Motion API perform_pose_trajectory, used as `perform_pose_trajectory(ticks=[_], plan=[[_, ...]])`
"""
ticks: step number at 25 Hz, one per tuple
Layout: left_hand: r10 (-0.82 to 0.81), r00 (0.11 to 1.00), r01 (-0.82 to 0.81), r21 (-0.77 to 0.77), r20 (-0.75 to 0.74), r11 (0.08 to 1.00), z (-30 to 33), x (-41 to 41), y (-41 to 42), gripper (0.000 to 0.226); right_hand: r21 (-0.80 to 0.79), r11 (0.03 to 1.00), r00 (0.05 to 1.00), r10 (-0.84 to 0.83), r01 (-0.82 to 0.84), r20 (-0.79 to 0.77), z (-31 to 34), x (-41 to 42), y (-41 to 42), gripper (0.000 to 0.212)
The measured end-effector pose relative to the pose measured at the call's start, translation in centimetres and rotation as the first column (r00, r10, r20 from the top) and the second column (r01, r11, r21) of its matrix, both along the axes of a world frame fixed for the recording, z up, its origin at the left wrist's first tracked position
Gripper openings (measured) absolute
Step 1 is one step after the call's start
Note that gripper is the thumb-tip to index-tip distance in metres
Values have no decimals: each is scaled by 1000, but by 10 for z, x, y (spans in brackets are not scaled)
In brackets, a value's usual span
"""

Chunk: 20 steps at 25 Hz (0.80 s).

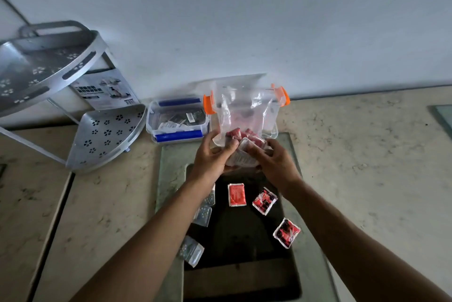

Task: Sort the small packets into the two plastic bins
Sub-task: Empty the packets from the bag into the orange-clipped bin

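Head camera looks down (steeply, close).

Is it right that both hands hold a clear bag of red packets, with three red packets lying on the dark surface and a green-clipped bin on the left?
Not quite: the head view shows the left bin has blue clips, not green.

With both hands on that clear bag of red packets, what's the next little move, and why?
Probably tip the clear bag so its red packets drop into the orange-clipped bin behind it. Both the left hand and right hand grip the bag's bottom, right in front of that bin.
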<state>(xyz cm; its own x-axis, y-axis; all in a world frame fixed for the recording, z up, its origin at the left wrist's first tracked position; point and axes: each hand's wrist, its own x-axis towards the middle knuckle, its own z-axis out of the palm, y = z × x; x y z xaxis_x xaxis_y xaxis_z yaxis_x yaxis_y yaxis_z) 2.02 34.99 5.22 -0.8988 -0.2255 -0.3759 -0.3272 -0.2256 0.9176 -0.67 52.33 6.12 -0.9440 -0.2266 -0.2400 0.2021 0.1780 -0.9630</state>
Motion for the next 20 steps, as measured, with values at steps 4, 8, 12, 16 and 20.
perform_pose_trajectory(ticks=[4, 8, 12, 16, 20], plan=[[-74, 988, 65, -73, -133, 995, 14, -26, -5, 36, -21, 1000, 999, -23, 22, -47, 15, -36, 0, 49], [-59, 984, 33, -152, -170, 988, 24, -55, -4, 28, -55, 998, 993, -17, 11, -114, 22, -63, -6, 22], [-34, 973, -28, -263, -228, 964, 31, -76, 1, 12, -105, 992, 993, -83, 74, -84, 22, -80, -17, 29], [-61, 972, -20, -336, -229, 942, 32, -86, 3, 10, -110, 962, 954, -264, 249, -146, 21, -83, -22, 54], [-109, 971, 35, -321, -214, 946, 33, -90, 2, 12, -114, 967, 933, -250, 227, -258, 15, -86, -21, 30]])
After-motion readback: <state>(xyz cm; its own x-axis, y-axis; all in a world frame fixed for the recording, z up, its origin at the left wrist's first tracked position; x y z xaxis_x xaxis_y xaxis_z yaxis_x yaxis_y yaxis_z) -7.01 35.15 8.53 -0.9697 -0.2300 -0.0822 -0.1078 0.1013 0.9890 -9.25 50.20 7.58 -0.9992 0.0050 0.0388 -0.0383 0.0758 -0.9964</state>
